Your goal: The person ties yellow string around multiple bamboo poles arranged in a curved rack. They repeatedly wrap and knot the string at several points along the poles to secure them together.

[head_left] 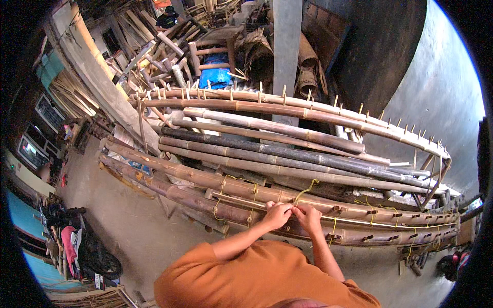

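My left hand (pixel 277 214) and my right hand (pixel 308 217) meet fingertip to fingertip over two long bamboo poles lying side by side. Both are closed in a pinch on a yellow cord (pixel 307 190), whose loose end curls up beyond my fingers. The exact grip is hidden by the fingers. Just beyond my hands runs the farther bamboo pole (pixel 203 177), and the nearer bamboo pole (pixel 191 200) passes beneath them. Thin light strips lie between the poles. More yellow cord ties (pixel 255 190) loop around both poles. Short pegs (pixel 367 238) stick out of them on the right.
Behind lie several loose bamboo poles (pixel 267 150) and a raised bamboo rail (pixel 241 94) with upright pegs. Cut bamboo and a blue bag (pixel 215 76) are piled at the back. A concrete pillar (pixel 287 51) stands there too. A motorbike (pixel 95 251) is at left.
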Demonstrator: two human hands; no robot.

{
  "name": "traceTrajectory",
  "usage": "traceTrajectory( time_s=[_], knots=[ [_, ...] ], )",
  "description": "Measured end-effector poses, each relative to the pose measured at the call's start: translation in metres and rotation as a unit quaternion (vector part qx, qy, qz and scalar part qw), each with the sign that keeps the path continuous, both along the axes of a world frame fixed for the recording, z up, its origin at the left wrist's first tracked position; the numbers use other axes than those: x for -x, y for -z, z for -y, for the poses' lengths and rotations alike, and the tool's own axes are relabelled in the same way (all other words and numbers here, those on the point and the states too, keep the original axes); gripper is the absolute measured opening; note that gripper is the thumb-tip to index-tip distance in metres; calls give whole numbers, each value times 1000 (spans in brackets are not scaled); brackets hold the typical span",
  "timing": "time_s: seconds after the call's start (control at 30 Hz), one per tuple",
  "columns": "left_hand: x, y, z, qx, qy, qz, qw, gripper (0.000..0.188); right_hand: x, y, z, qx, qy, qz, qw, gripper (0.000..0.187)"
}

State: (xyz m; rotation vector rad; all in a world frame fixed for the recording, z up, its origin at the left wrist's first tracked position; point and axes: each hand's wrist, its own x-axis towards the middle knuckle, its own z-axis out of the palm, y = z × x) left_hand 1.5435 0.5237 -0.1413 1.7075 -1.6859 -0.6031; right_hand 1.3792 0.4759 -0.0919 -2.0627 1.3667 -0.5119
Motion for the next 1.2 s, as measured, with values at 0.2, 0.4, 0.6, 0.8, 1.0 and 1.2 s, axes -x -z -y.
traceTrajectory(
  time_s=[0.2,0.4,0.6,0.8,1.0,1.2],
  knots=[
    [-6,3,1,-55,-4,-125,991,22,4,4,-18,97,38,120,987,14],
    [-10,3,15,-51,83,-102,990,21,2,-32,-18,187,-170,136,958,9],
    [-17,-49,-9,19,90,-42,995,18,8,-22,-2,63,-21,171,983,15],
    [-5,-32,-20,105,119,131,979,52,5,-14,-14,53,13,61,997,18],
    [-7,-39,-25,160,159,165,960,49,5,-7,-7,-112,113,74,985,35],
    [-19,-36,-9,93,134,73,984,20,5,-5,-4,-198,43,124,971,33]
  ],
)
